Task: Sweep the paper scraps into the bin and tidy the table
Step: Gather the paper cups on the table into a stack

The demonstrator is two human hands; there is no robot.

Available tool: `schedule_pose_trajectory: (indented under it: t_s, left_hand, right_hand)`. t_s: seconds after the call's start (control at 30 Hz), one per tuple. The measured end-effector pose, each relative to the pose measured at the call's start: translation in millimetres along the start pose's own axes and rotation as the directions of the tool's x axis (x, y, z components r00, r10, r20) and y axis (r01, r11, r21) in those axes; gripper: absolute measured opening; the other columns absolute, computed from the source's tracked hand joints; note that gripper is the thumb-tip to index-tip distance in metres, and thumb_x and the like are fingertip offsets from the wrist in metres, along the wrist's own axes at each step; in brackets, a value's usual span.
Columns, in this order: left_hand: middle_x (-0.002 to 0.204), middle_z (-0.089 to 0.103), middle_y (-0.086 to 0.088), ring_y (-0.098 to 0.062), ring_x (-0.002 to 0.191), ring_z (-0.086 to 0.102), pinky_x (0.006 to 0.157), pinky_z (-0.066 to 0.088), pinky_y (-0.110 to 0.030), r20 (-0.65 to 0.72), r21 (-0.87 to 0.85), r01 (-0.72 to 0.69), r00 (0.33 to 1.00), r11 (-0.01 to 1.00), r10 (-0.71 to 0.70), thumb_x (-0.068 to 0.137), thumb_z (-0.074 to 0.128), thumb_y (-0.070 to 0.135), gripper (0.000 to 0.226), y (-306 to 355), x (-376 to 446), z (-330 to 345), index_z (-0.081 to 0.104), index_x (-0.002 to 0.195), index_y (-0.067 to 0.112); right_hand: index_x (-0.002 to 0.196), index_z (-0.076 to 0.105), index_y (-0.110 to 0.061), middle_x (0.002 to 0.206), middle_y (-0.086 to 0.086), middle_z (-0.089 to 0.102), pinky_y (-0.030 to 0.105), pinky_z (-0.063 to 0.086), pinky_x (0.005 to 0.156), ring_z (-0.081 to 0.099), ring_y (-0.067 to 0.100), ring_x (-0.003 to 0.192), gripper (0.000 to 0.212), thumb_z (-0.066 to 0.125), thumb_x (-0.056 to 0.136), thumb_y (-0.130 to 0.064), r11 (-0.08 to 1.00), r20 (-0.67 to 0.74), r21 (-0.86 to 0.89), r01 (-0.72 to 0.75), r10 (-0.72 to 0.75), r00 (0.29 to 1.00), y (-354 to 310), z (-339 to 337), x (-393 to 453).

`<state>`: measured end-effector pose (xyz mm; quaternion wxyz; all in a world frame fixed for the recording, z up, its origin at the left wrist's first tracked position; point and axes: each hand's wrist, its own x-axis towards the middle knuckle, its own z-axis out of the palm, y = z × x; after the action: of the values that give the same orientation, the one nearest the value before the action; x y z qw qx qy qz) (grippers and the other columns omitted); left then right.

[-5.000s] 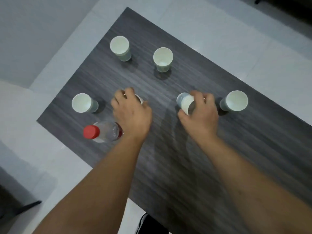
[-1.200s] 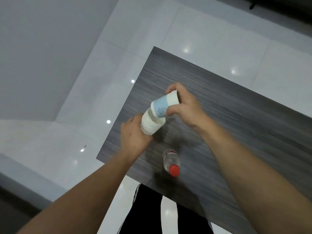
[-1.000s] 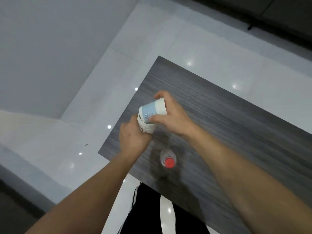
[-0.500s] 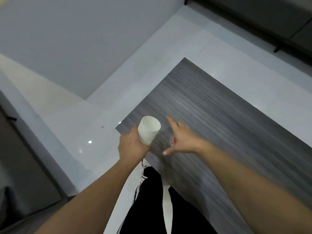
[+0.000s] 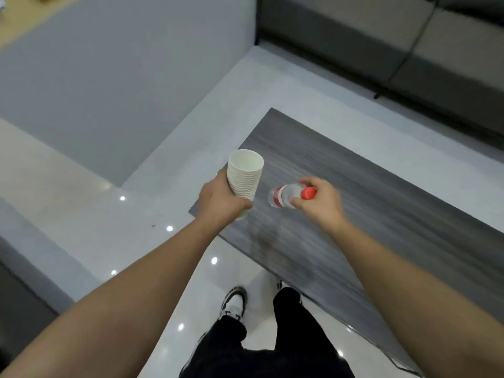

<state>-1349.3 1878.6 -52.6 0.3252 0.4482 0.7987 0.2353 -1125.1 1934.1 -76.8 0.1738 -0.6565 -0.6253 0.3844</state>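
Observation:
My left hand (image 5: 222, 201) grips a stack of white paper cups (image 5: 245, 173), mouth upward, above the near left corner of the dark wood-grain table (image 5: 368, 208). My right hand (image 5: 319, 204) holds a clear plastic bottle with a red cap (image 5: 286, 195), lifted off the table and tilted, cap toward my palm. No paper scraps or bin are in view.
A grey sofa (image 5: 409, 50) stands beyond the table at the top right. A grey wall or partition (image 5: 122, 77) fills the upper left. Glossy white floor tiles (image 5: 122, 227) surround the table. My legs and a shoe (image 5: 234, 304) are at the table's near edge.
My right hand has closed on the bottle and lifted it off the table. The left hand still carries the cup stack. The camera has tipped up, showing the sofa.

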Motion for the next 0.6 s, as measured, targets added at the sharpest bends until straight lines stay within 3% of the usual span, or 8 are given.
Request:
schedule_pose_trajectory:
  t_s: [0.17,0.23,0.3,0.43,0.6]
  left_hand:
    - [0.095,0.059,0.012,-0.017,0.086,0.055,0.067,0.042,-0.025,0.147,-0.038,-0.305,0.940,0.952,0.307,0.051,0.084,0.037,0.070,83.5,-17.8,2.7,0.053,0.113,0.030]
    - [0.092,0.059,0.014,-0.015,0.084,0.056,0.062,0.040,-0.022,0.206,-0.078,-0.409,0.886,0.909,0.416,0.051,0.084,0.036,0.067,129.0,-37.5,13.9,0.053,0.110,0.032]
    - [0.090,0.057,0.014,-0.014,0.082,0.055,0.061,0.041,-0.023,0.256,-0.095,-0.509,0.818,0.855,0.515,0.049,0.084,0.038,0.066,176.6,-68.4,30.3,0.053,0.107,0.033]
    - [0.096,0.063,0.010,-0.019,0.087,0.058,0.067,0.049,-0.030,0.371,-0.189,-0.650,0.647,0.736,0.666,0.046,0.086,0.037,0.068,264.9,-158.4,75.8,0.055,0.106,0.032]
    - [0.100,0.065,0.011,-0.017,0.094,0.061,0.076,0.052,-0.035,0.473,-0.373,-0.772,0.319,0.515,0.821,0.047,0.085,0.042,0.067,357.9,-329.2,146.3,0.054,0.105,0.034]
  right_hand:
    - [0.124,0.064,-0.024,0.115,-0.007,0.062,0.019,0.044,0.083,0.060,0.011,0.100,0.061,0.084,0.067,-0.025,0.972,-0.274,0.217,-0.087,0.146,0.950,-13.4,-71.0,-61.1]
    - [0.124,0.063,-0.024,0.111,-0.008,0.062,0.016,0.044,0.078,0.060,0.010,0.097,0.062,0.085,0.065,-0.026,0.952,-0.393,0.292,-0.088,0.203,0.897,-8.0,-108.8,-93.7]
    - [0.124,0.062,-0.023,0.111,-0.007,0.062,0.022,0.047,0.082,0.060,0.012,0.098,0.065,0.086,0.064,-0.028,0.932,-0.505,0.355,-0.072,0.256,0.824,2.8,-151.1,-131.8]
    - [0.124,0.061,-0.022,0.110,-0.008,0.062,0.025,0.045,0.086,0.060,0.012,0.100,0.065,0.088,0.065,-0.029,0.889,-0.686,0.457,-0.009,0.359,0.633,39.8,-237.2,-231.4]
    - [0.108,0.065,-0.029,0.101,-0.015,0.066,0.027,0.051,0.083,0.065,0.010,0.095,0.050,0.088,0.064,-0.031,0.858,-0.829,0.506,0.084,0.457,0.324,105.4,-329.2,-403.3]
